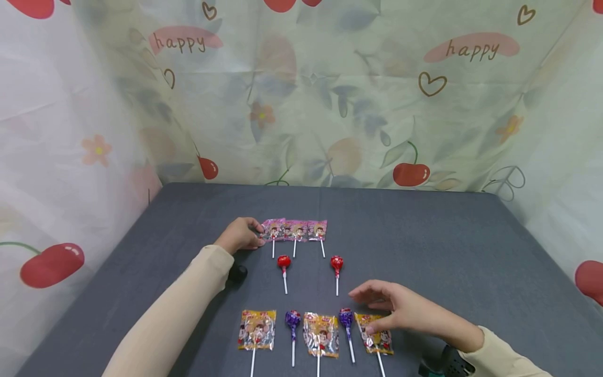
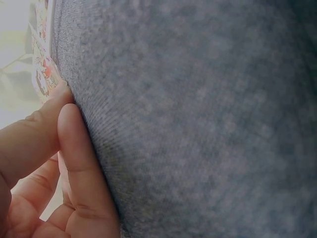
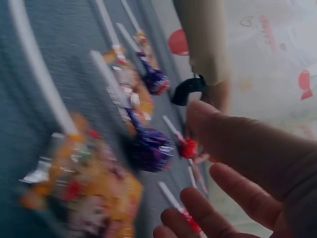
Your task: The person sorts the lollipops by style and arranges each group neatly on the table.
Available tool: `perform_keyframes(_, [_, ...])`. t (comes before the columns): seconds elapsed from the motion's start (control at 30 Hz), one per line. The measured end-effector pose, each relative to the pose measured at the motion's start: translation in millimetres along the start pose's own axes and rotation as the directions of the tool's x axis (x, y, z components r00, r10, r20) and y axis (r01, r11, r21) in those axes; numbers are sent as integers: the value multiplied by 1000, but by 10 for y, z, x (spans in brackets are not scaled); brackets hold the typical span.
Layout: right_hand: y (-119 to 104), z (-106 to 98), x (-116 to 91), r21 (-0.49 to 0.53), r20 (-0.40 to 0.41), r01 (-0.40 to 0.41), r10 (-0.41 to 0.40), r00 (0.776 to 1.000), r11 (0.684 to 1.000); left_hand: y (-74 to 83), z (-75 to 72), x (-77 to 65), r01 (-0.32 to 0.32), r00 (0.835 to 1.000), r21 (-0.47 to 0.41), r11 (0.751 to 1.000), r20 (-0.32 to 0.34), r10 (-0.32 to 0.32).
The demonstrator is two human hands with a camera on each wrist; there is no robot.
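Observation:
Three lollipops in flat pink wrappers lie side by side at the far middle of the table. My left hand (image 1: 240, 235) pinches the left edge of the leftmost pink-wrapped lollipop (image 1: 273, 229); in the left wrist view its wrapper (image 2: 43, 74) shows at the fingertips. My right hand (image 1: 405, 311), fingers loosely spread, hovers over the right-hand yellow-wrapped lollipop (image 1: 378, 339) and partly covers it in the head view. Just left of that hand are a purple lollipop (image 1: 346, 317) and, farther off, a red lollipop (image 1: 336, 263). The right wrist view shows nothing between those fingers.
Another red lollipop (image 1: 283, 262) lies below the pink row. In the front row lie a yellow-wrapped lollipop (image 1: 257, 330) at left, a second purple lollipop (image 1: 292, 318) and a middle yellow-wrapped lollipop (image 1: 321, 335). Patterned curtains (image 1: 320, 104) surround the grey table (image 1: 447, 246).

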State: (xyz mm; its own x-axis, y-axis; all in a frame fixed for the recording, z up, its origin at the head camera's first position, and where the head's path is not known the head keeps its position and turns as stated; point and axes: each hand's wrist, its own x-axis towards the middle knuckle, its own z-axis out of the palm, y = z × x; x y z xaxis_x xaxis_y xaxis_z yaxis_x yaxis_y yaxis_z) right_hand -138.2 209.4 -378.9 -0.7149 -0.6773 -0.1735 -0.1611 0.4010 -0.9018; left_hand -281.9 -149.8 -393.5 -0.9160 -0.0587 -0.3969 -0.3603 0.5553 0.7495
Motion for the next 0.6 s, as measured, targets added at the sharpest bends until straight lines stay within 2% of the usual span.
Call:
perform_keyframes(0.13, [66,81,-68,-87,0,16,-16,1000,996,-6,-6,3,-3,1000,2,1000,-3,3])
perform_keyframes(0.27, [92,139,-116,-215,-30,13,-19,999,977,-2,-13,-1,-3,1000,7,1000,-6,3])
perform_keyframes(0.43, [84,184,-130,-326,-56,-31,13,998,945,-3,-8,-4,-11,1000,1,1000,-5,11])
perform_keyframes(0.6, [69,220,-116,-369,-78,-92,67,995,925,-1,-3,-27,-18,1000,1,1000,-7,18])
